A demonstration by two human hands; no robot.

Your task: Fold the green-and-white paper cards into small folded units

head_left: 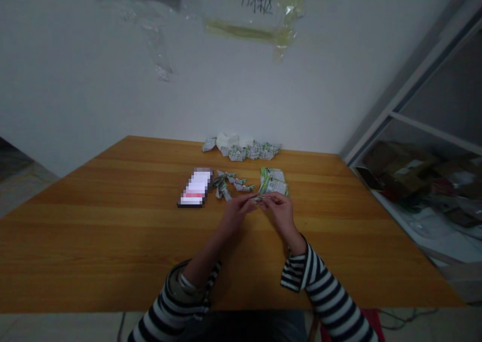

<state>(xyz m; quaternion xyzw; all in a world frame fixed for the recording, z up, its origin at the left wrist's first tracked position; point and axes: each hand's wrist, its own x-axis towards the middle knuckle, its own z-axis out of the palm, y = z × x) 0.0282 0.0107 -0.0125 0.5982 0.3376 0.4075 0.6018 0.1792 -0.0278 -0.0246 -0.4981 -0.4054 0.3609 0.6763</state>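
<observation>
My left hand [240, 205] and my right hand [279, 209] meet over the middle of the table, fingers pinched on a small piece of printed paper [257, 199]. Most of that paper is hidden by the fingers. Just beyond my right hand lie flat printed paper sheets [274, 180] in green and white. Past my left hand are several twisted or folded paper pieces [223, 185] with the same kind of print.
A phone [196, 187] with a lit, blurred screen lies left of the folded pieces. Crumpled printed and white papers [241, 148] line the table's back edge against the wall. The wooden table [113, 221] has a shelf with boxes [406, 168] to its right.
</observation>
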